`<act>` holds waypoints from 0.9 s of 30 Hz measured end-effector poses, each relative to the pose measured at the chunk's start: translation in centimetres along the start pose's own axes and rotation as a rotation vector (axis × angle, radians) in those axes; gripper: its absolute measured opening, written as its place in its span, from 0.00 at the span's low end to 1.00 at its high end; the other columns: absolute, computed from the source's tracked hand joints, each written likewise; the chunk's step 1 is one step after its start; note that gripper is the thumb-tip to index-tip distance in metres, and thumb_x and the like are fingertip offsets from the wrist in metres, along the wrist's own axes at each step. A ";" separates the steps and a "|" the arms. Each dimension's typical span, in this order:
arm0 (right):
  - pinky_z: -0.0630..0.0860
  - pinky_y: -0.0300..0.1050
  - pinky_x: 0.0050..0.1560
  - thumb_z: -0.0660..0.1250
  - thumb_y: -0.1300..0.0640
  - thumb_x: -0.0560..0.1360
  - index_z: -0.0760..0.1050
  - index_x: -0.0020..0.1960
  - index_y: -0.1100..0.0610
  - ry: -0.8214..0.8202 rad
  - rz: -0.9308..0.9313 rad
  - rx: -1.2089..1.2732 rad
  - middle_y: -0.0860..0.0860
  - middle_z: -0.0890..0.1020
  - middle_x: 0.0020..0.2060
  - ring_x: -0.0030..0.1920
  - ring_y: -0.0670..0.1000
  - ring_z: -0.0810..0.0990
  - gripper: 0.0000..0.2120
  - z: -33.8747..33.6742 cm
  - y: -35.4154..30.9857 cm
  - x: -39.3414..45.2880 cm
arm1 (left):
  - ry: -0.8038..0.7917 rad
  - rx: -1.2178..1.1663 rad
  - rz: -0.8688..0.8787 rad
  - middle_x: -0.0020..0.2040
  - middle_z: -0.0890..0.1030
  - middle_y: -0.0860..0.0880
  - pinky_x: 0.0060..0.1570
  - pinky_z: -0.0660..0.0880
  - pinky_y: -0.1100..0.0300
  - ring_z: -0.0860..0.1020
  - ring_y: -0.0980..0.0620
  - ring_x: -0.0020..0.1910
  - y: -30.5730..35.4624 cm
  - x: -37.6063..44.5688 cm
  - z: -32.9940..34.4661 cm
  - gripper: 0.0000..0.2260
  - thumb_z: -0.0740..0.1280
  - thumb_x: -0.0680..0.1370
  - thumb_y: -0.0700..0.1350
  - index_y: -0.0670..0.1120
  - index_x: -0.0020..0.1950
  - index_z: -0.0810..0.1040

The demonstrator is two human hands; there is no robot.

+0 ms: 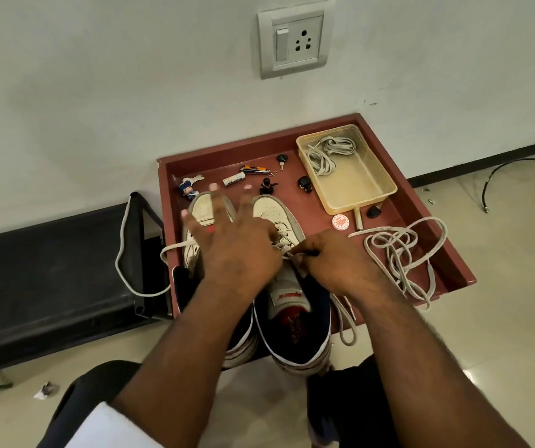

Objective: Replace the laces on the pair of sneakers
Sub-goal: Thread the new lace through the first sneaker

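Both our forearms reach forward over the near edge of the red tray (pixel 447 250), where two white sneakers (pixel 275 218) with navy linings stand side by side, toes toward the wall. Our left hand (pixel 237 250) hovers over them with fingers (pixel 195 223) spread straight, holding nothing. Our right hand (pixel 334 263) pinches a white lace (pixel 287 253) at the right sneaker's eyelets. A loose lace (pixel 398 250) lies tangled at the tray's right edge; another lace coil (pixel 330 150) sits in the clear tub (pixel 366 195) at the far right corner.
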State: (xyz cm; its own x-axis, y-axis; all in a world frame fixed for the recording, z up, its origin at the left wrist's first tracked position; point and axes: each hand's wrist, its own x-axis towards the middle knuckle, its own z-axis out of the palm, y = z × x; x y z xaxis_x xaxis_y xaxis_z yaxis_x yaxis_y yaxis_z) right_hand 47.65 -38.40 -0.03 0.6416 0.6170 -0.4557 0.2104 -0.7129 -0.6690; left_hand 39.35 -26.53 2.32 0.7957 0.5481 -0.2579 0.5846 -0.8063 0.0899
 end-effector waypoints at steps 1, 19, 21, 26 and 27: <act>0.76 0.38 0.41 0.65 0.58 0.79 0.82 0.56 0.53 0.003 0.003 0.007 0.51 0.85 0.46 0.45 0.50 0.82 0.10 0.0 0.0 -0.1 | -0.010 0.051 0.022 0.81 0.46 0.51 0.64 0.33 0.25 0.35 0.36 0.77 0.8 0.0 0.5 0.11 0.65 0.77 0.52 0.61 0.59 0.79; 0.75 0.40 0.41 0.67 0.59 0.77 0.84 0.52 0.53 0.028 -0.023 0.046 0.49 0.84 0.44 0.41 0.46 0.81 0.08 0.5 0.9 0.6 | 0.394 -0.097 -0.511 0.76 0.65 0.49 0.65 0.41 0.22 0.52 0.37 0.78 -8.4 0.9 -0.9 0.10 0.66 0.79 0.49 0.52 0.59 0.79; 0.75 0.39 0.41 0.66 0.59 0.78 0.83 0.53 0.53 0.028 -0.019 0.020 0.49 0.84 0.45 0.42 0.46 0.81 0.08 0.4 0.8 0.5 | 0.323 -0.077 -0.370 0.80 0.54 0.47 0.65 0.40 0.22 0.46 0.36 0.78 -6.5 1.2 -1.1 0.17 0.66 0.78 0.53 0.56 0.67 0.73; 0.79 0.46 0.48 0.66 0.60 0.78 0.83 0.55 0.55 0.021 -0.029 0.007 0.52 0.85 0.46 0.45 0.50 0.82 0.09 0.3 0.4 0.3 | 0.070 0.079 -0.002 0.81 0.45 0.49 0.61 0.31 0.24 0.36 0.36 0.77 1.2 -0.2 0.5 0.12 0.66 0.78 0.55 0.60 0.61 0.77; 0.80 0.48 0.50 0.66 0.60 0.78 0.83 0.54 0.55 0.023 -0.024 0.023 0.53 0.85 0.45 0.45 0.51 0.83 0.09 0.3 0.5 0.3 | 0.040 0.110 -0.010 0.81 0.46 0.48 0.61 0.31 0.23 0.36 0.35 0.77 1.7 -0.5 1.0 0.11 0.65 0.78 0.53 0.59 0.60 0.78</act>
State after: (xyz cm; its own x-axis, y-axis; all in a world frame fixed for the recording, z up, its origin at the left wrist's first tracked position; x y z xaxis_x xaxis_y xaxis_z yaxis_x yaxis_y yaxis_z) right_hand 47.73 -38.50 -0.63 0.6536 0.6259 -0.4255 0.2090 -0.6896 -0.6934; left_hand 39.83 -28.40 1.59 0.7970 0.5625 -0.2198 0.5729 -0.8194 -0.0193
